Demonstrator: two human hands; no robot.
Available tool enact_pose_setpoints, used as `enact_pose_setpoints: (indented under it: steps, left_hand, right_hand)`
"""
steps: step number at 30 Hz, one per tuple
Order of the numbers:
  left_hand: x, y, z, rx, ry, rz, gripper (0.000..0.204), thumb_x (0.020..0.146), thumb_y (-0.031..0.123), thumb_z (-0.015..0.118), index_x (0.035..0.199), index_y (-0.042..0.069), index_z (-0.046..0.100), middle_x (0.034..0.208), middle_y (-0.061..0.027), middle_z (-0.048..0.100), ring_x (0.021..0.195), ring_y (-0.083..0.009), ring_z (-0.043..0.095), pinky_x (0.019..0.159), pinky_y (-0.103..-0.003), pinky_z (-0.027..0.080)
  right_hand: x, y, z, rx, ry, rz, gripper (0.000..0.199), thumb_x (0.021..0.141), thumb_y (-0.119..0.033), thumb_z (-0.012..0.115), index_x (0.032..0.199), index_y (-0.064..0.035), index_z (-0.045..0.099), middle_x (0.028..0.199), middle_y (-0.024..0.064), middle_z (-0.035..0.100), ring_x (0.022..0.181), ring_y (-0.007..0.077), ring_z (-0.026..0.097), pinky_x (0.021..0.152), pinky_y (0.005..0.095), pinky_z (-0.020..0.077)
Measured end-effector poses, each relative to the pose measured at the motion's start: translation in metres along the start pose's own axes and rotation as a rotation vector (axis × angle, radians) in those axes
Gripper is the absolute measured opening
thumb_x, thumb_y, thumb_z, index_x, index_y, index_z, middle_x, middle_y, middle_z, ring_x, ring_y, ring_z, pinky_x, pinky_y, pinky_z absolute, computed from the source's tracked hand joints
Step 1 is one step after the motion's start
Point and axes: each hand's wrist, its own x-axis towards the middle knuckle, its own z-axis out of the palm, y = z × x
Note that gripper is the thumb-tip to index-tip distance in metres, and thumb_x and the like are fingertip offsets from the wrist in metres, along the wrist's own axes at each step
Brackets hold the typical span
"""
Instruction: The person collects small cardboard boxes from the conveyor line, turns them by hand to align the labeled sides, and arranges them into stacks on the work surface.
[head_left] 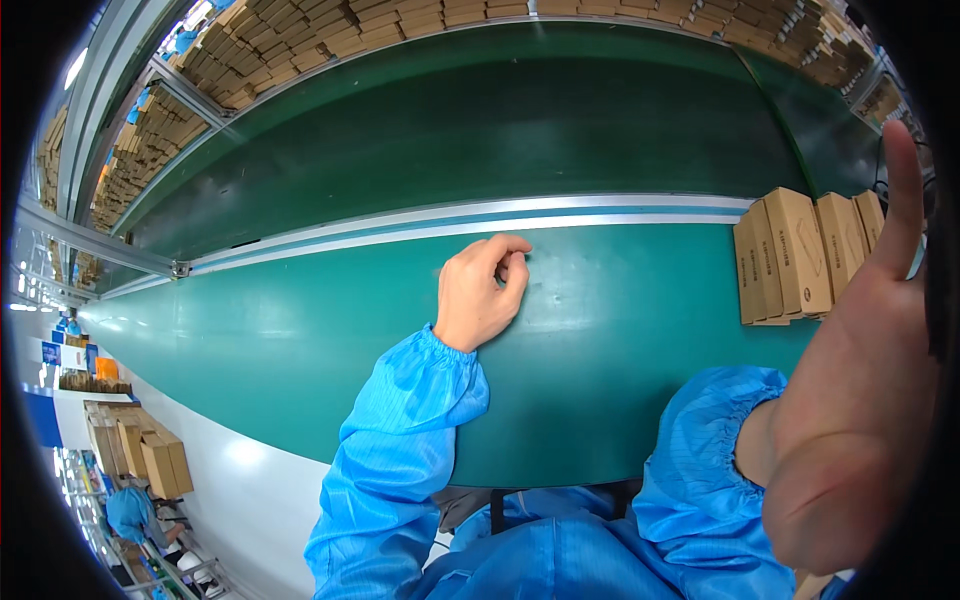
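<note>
My left hand [478,295], in a blue elastic-cuffed sleeve [405,430], is over the middle of the green work surface [300,340]. Its fingers curl loosely into the palm, and nothing shows in them. Large and close at the right rim is my right hand [850,380], raised with the palm side showing. One digit stretches upward; the others are lost past the rim, where a dark shape covers part of the hand. Nothing is seen held there. Beyond this hand, several small brown cardboard boxes [800,255] stand on edge in a row.
Past a metal rail [480,218] runs a dark green belt [480,120]. Stacks of brown boxes [290,40] line its far side. A metal frame [100,110] rises at left. Lower left, a person in blue [135,515] is near larger cartons [160,460].
</note>
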Motion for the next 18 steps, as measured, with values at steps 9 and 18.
enact_pose_setpoints:
  steps: [9, 18]
  left_hand:
    - [0.001, -0.003, 0.003, -0.007, 0.007, -0.040, 0.010, 0.086, 0.008, 0.064, 0.092, 0.006, 0.071, 0.072, -0.0107, 0.066, 0.060, -0.0226, 0.063, 0.056, -0.034, 0.050]
    - [-0.002, -0.001, -0.001, 0.041, 0.014, -0.023, 0.009, 0.086, 0.008, 0.065, 0.092, 0.006, 0.071, 0.072, -0.0104, 0.066, 0.060, -0.0217, 0.064, 0.056, -0.034, 0.051]
  right_hand:
    - [0.004, 0.002, -0.006, -0.018, 0.026, 0.021, 0.067, 0.095, -0.045, 0.062, 0.141, -0.0009, 0.041, 0.132, 0.0270, 0.049, 0.097, 0.0251, 0.060, 0.081, 0.0323, 0.0494]
    - [0.005, 0.000, 0.000, -0.052, 0.019, -0.002, 0.069, 0.095, -0.045, 0.062, 0.143, -0.0003, 0.039, 0.133, 0.0287, 0.048, 0.097, 0.0253, 0.061, 0.081, 0.0323, 0.0504]
